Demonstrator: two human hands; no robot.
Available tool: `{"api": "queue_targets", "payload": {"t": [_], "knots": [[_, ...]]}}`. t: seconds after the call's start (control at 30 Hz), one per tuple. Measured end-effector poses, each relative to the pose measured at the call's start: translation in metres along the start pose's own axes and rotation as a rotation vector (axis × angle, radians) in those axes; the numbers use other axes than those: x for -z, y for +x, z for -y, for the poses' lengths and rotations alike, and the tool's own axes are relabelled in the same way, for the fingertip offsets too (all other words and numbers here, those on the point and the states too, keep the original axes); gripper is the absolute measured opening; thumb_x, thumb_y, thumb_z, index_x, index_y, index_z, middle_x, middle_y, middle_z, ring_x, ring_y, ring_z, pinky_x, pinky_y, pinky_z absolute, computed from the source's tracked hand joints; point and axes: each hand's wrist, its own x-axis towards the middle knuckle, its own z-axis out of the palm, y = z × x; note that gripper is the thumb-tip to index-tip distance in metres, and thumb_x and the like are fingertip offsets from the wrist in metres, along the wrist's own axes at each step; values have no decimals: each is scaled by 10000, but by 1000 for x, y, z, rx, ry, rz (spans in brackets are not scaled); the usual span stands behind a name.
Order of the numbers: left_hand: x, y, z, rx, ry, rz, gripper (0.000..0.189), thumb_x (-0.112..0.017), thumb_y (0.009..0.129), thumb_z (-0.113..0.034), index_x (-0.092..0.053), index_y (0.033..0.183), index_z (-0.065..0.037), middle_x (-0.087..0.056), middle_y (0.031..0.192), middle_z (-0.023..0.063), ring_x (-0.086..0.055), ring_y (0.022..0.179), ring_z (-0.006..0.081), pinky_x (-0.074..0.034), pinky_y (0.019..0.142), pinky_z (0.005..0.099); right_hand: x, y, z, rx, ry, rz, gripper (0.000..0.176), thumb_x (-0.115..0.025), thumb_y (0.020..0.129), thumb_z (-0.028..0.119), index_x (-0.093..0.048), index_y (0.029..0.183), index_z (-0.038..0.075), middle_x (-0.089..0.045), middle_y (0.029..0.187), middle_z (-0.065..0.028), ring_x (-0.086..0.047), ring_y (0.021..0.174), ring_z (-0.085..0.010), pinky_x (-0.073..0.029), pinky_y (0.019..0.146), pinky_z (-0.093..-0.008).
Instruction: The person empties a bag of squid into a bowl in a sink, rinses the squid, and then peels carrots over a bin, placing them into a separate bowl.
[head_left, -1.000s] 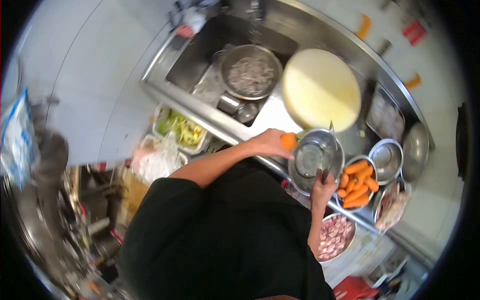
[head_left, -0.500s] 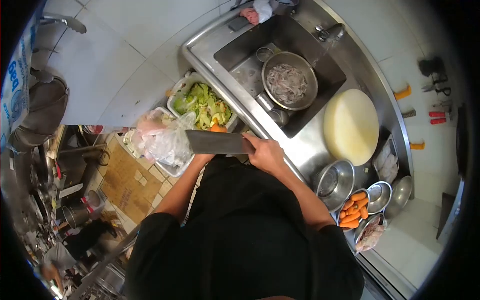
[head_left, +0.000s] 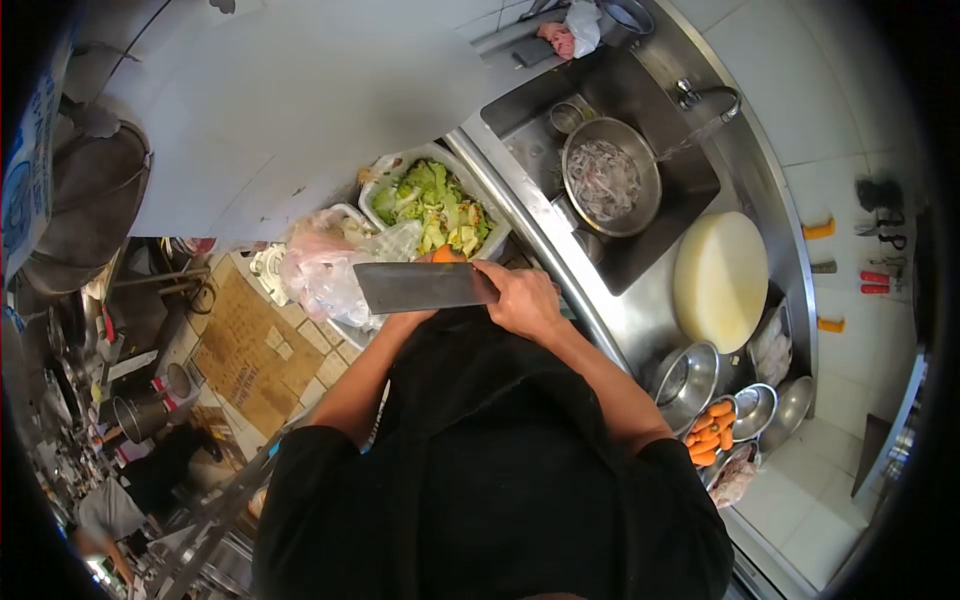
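Note:
My right hand (head_left: 525, 302) is closed on the handle end of a cleaver (head_left: 420, 288). Its wide blade lies across the view in front of my body, pointing left. Just past the upper edge of the blade shows the end of an orange carrot (head_left: 447, 254). My left hand (head_left: 406, 322) is under the blade, closed around the carrot, with its fingers mostly hidden. Beyond them stands a white basin (head_left: 368, 205) of green leafy scraps (head_left: 430, 200). Beside it, a clear plastic bag (head_left: 340, 285) rests on another white container.
Water runs from a tap (head_left: 715, 95) into the sink (head_left: 690, 185), near a metal bowl (head_left: 650, 200) of pale strips. A round cutting block (head_left: 722, 282), metal bowls and several carrots (head_left: 712, 432) sit on the right counter. Another person (head_left: 165, 475) is at lower left.
The view has shifted, so the sink and basins appear farther right. The cleaver has slid slightly left across the carrot. Both hands keep their hold.

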Motion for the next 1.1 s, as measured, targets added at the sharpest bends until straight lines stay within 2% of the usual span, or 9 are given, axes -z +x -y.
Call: {"api": "queue_targets", "payload": {"t": [0.2, 0.3, 0.43, 0.47, 0.57, 0.67, 0.83, 0.97, 1.1], "knots": [[-4, -8, 48, -33, 202, -29, 328, -672, 853, -305, -616, 1054, -52, -666, 984, 122, -641, 901, 287, -501, 803, 386, -12, -2, 0, -21, 20, 44, 374, -637, 816, 177, -660, 1188, 141, -684, 796, -205, -657, 721, -403, -523, 700, -490], [12, -20, -6, 103, 232, 89, 363, -686, 834, -324, -615, 1060, -49, -671, 990, 106, -636, 910, 311, -493, 823, 406, -24, -4, -8, -38, 42, 48, 376, -617, 807, 151, -659, 1181, 143, -678, 797, -213, -659, 730, -402, -525, 699, -499], [18, -37, -41, 327, -114, -73, 277, -744, 723, -164, -630, 931, -21, -642, 759, 70, -601, 695, 146, -496, 664, 317, -56, -9, -46, -113, -31, 78, 341, -558, 788, 117, -689, 1101, 145, -675, 814, -231, -663, 775, -404, -528, 733, -508], [20, -45, -58, 194, -31, -70, 305, -782, 680, -182, -637, 894, -21, -640, 752, 60, -585, 682, 128, -491, 653, 302, -63, -9, -64, -204, -80, 147, 281, -549, 795, 138, -711, 1023, 118, -681, 838, -233, -666, 798, -405, -531, 759, -497], [21, -51, -83, 192, 117, -162, 335, -784, 679, -203, -641, 909, -5, -673, 819, 107, -624, 732, 196, -512, 727, 335, -69, -29, -90, -347, 63, 177, 251, -555, 797, 159, -704, 962, 44, -690, 904, -218, -670, 861, -383, -525, 796, -489], [22, -44, -49, 278, 186, -20, 385, -812, 707, -253, -634, 934, 1, -657, 815, 79, -598, 729, 179, -496, 686, 337, -45, -51, -77, -420, 204, 144, 251, -558, 823, 201, -706, 962, 53, -688, 955, -211, -654, 901, -398, -517, 818, -492], [-35, -15, -25, 229, 82, 340, 438, -751, 752, -127, -562, 1121, 14, -637, 946, 84, -604, 822, 185, -498, 759, 311, -2, -121, -93, -623, 320, -279, 291, -559, 842, 229, -697, 1021, 46, -679, 942, -241, -652, 898, -415, -513, 830, -494], [-159, 12, -90, -121, 150, 672, 546, -744, 748, -104, -543, 1244, 4, -636, 1116, 139, -616, 1017, 240, -478, 907, 345, 53, -223, -105, -898, 410, -552, 250, -592, 849, 196, -671, 983, 0, -660, 889, -262, -642, 867, -427, -506, 790, -486], [-296, 9, -174, -482, 352, 955, 529, -750, 734, -154, -559, 1192, 30, -626, 1124, 234, -606, 1045, 389, -475, 916, 410, 55, -342, -111, -1044, 448, -1025, 238, -624, 842, 167, -621, 921, -57, -633, 808, -274, -620, 776, -430, -485, 714, -444]]}}
